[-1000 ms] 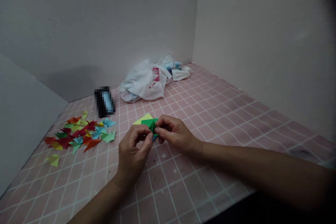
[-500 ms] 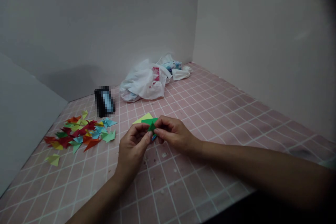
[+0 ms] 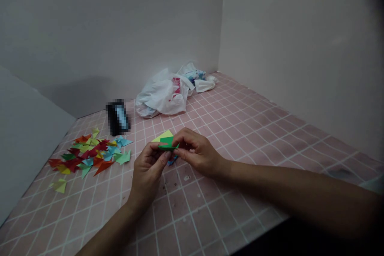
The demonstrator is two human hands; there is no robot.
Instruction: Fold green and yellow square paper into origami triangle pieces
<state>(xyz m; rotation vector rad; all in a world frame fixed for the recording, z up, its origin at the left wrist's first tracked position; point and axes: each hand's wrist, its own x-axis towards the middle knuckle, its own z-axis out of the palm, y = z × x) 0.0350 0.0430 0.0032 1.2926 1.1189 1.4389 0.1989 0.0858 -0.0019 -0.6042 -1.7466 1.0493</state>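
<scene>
Between my two hands is a small folded green paper, held just above the table. My left hand pinches its left part between thumb and fingers. The thumb and forefinger of my right hand close on its right end. Behind the hands lie flat sheets of paper, a yellow sheet and a green sheet, partly covered by my fingers. A bit of blue paper shows beneath the folded piece, mostly hidden.
Many-coloured folded paper pieces are heaped at the left, with a pale yellow folded piece in front. A pixelated dark device stands behind them. White plastic bags lie by the back wall on the pink checked tablecloth.
The folded green paper has turned from an upright point to a wider, flatter shape between my fingers. My hands have moved slightly apart. The view has shifted a little.
</scene>
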